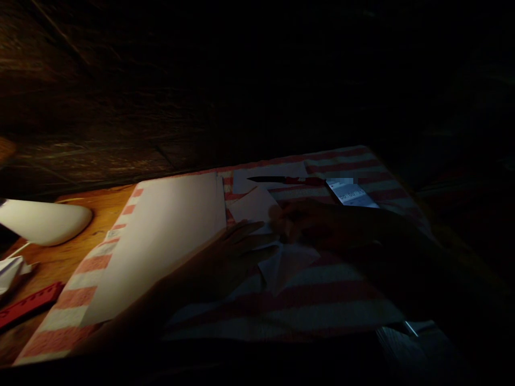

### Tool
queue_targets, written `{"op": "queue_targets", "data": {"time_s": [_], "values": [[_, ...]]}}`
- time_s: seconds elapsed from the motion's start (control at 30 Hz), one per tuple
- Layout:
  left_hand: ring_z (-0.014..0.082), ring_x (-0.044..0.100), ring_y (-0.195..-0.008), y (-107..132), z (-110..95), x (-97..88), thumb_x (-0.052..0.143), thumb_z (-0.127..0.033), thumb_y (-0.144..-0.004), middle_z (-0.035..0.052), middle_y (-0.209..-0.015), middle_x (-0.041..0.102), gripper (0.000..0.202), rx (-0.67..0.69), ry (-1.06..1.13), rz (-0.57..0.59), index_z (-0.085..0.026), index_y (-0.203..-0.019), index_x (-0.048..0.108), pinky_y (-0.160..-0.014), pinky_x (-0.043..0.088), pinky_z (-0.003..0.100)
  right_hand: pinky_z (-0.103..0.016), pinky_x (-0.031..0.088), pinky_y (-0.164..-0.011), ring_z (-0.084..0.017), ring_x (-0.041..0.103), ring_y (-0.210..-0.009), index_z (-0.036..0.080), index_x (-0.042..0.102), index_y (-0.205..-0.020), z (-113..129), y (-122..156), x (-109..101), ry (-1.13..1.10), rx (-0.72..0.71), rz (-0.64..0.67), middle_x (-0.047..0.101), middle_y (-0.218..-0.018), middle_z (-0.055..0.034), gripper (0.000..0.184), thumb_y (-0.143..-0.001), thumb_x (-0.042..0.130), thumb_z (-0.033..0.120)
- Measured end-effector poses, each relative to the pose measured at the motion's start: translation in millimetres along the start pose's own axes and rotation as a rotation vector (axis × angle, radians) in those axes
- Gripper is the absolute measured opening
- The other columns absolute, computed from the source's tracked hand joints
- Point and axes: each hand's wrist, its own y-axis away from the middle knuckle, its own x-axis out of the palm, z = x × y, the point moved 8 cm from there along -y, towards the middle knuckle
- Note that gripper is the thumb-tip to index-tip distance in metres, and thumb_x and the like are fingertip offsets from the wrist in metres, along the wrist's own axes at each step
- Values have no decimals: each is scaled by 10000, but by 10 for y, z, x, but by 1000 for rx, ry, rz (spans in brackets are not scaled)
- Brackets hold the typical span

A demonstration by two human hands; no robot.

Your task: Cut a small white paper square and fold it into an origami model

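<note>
A folded piece of white paper [287, 262] lies on the striped cloth, with pointed corners showing around my hands. My left hand [245, 241] rests flat over its left side, fingers stretched out. From the right, my right hand [311, 221] reaches in with its fingers curled together at the paper's middle; deep shadow hides most of the grip. Just beyond the hands is a knife [285, 180] with a dark blade pointing left and a reddish handle. The handle's end lies close to a lit phone [356, 194].
A large white sheet [169, 236] covers the left of the red-and-white striped cloth [84, 300]. Another paper [245, 174] lies under the knife blade. On the wooden table [96, 209] stand a white lamp-like shape [52, 221] and a red object [34, 304]. A dark wall rises behind.
</note>
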Motion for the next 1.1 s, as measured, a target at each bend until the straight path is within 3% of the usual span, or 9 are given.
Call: {"op": "queue_targets", "data": {"time_s": [0.1,0.17,0.33,0.43,0.63,0.73,0.9,1.0,1.1], "values": [[299,288,-1504,-7,-29,14,479,-88,-939,15,-1596,428,665,2,-24,25,-282,-1558,339,-1217,296,555,-456,313,-1203,-235,360,-1481,253,693,-1193,-30,-26,-12,26,0,-2,510,-1498,-58,441,-839,597,10],[306,321,-1487,-11,-39,12,477,-112,-960,49,-1597,418,637,0,-40,12,-280,-1559,342,-1208,304,569,-448,329,-1187,-235,408,-1444,260,728,-1128,-36,-57,-12,17,-16,-17,551,-1449,-51,370,-862,596,38],[318,404,-1422,-14,-23,38,515,-213,-1000,100,-1527,464,460,-24,-41,-53,-277,-1455,493,-1167,372,561,-391,424,-1071,-204,595,-1195,232,747,-1048,-96,-161,23,-29,-25,-141,677,-1220,-62,209,-951,582,147],[287,456,-1350,-14,3,29,516,-255,-1015,102,-1441,522,373,-62,-23,-116,-240,-1386,548,-1134,421,507,-402,422,-1039,-219,595,-1130,219,726,-1056,-170,-202,64,30,58,-217,701,-1138,-53,157,-937,630,187],[309,487,-1276,-18,6,-9,540,-211,-953,111,-1295,587,222,-77,66,-71,-211,-1144,652,-1094,434,516,-398,426,-942,-244,549,-1044,159,673,-1044,-186,-261,117,186,182,-294,659,-1091,-89,177,-953,639,307],[274,550,-1130,-13,50,-115,503,-156,-919,121,-1226,611,276,-96,158,-124,-187,-1168,618,-979,499,471,-375,431,-876,-249,536,-999,146,648,-993,-208,-300,121,244,241,-354,639,-1031,-93,194,-917,684,320],[248,570,-974,18,93,-183,505,-140,-894,98,-1045,630,199,-76,118,-167,-201,-1018,649,-840,519,420,-390,422,-877,-254,530,-983,151,658,-972,-231,-358,174,296,232,-352,624,-1013,-93,187,-906,691,323],[245,582,-1017,48,118,-163,510,-148,-910,91,-1085,640,200,-71,152,-164,-212,-1027,659,-875,519,421,-420,438,-915,-269,540,-1031,154,668,-1006,-272,-320,141,223,207,-357,628,-1070,-110,189,-874,711,282],[233,579,-1121,77,142,-151,506,-131,-934,75,-1197,639,273,-70,222,-182,-235,-1141,650,-963,501,427,-392,469,-936,-235,588,-1048,175,684,-974,-247,-257,73,-1,85,-322,643,-1092,-94,112,-865,664,160]]}}
